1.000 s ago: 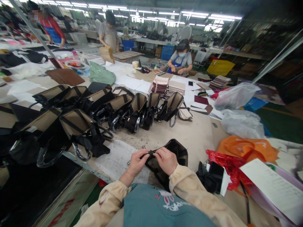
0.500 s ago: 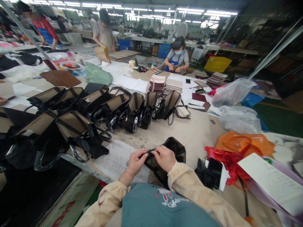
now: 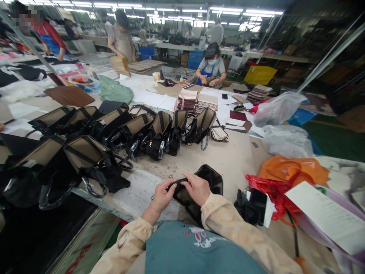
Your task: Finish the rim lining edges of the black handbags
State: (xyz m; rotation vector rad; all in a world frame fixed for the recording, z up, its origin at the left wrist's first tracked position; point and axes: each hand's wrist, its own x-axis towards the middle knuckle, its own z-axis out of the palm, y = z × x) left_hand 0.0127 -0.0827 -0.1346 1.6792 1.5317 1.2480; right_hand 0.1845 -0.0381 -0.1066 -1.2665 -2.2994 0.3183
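A black handbag (image 3: 214, 179) with an open top lies on the table close to my body, partly covered by my right hand and sleeve. My left hand (image 3: 163, 195) pinches the left end of the bag's black edge between thumb and fingers. Just beside it, my right hand (image 3: 197, 188) is closed on the same edge, its forefinger raised a little along the top. Small metal fittings (image 3: 171, 177) show by my left fingers. Under my left hand is a stained white sheet (image 3: 137, 190).
Rows of black bags with beige insides (image 3: 85, 149) stand to the left. Stacked pieces (image 3: 187, 99) lie ahead. On the right are a red plastic bag (image 3: 266, 194), an orange bag (image 3: 293, 169) and a written sheet (image 3: 325, 217). A co-worker (image 3: 211, 66) sits across the table.
My right forefinger has lifted slightly, and the strip of edge between my hands looks a little more raised. The view has shifted slightly; the bags stand as before.
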